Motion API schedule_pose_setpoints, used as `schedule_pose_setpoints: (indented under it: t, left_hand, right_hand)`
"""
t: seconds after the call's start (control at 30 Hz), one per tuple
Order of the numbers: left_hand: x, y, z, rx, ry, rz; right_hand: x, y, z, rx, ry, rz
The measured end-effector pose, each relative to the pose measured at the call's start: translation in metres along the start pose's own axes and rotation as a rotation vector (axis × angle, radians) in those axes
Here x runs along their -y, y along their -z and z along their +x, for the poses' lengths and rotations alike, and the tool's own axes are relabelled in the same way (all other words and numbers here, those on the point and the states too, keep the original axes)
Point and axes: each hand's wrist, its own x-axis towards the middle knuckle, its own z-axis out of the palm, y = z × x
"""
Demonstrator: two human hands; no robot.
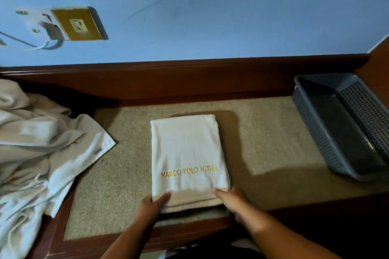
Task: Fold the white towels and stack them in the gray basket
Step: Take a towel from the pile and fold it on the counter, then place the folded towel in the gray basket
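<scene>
A folded white towel (187, 153) with gold "MARCO POLO HOTEL" lettering lies flat in the middle of the speckled tabletop (263, 132). My left hand (153, 203) grips its near left corner, thumb on top and fingers under the edge. My right hand (230, 197) grips the near right corner the same way. The gray perforated basket (315, 120) stands at the right end of the table and holds nothing. A heap of unfolded white towels (40, 149) lies at the left, spilling over the table's edge.
A dark wooden rim (189, 73) frames the tabletop, with a raised ledge along the blue wall (231, 12) behind. A gold wall plate (79, 24) and a white plug with cable (42, 27) sit on the wall at upper left.
</scene>
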Motion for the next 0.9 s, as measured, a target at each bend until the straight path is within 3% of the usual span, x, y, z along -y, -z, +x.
schedule_pose_setpoints:
  t: [0.1,0.27,0.4,0.53,0.7,0.9]
  left_hand:
    - [-0.031,-0.002,-0.027,0.037,-0.031,-0.060]
    - [-0.116,-0.028,-0.086,0.125,-0.144,-0.176]
    - [-0.176,-0.089,-0.142,0.300,-0.231,-0.413]
    - [-0.227,-0.175,-0.189,0.373,-0.187,-0.525]
    - [-0.290,-0.273,-0.225,0.462,-0.227,-0.576]
    - [-0.400,-0.376,-0.260,0.553,-0.526,-0.569]
  right_hand:
    - [0.013,0.017,0.002,0.069,0.022,-0.007]
    - [0.047,0.090,-0.008,0.153,0.060,0.289]
    - [0.056,0.198,-0.023,0.296,0.040,0.651]
    - [0.045,0.315,-0.037,0.425,0.095,0.706]
    - [0.045,0.436,-0.034,0.342,0.199,0.727]
    - [0.075,0.573,-0.010,0.179,0.517,0.814]
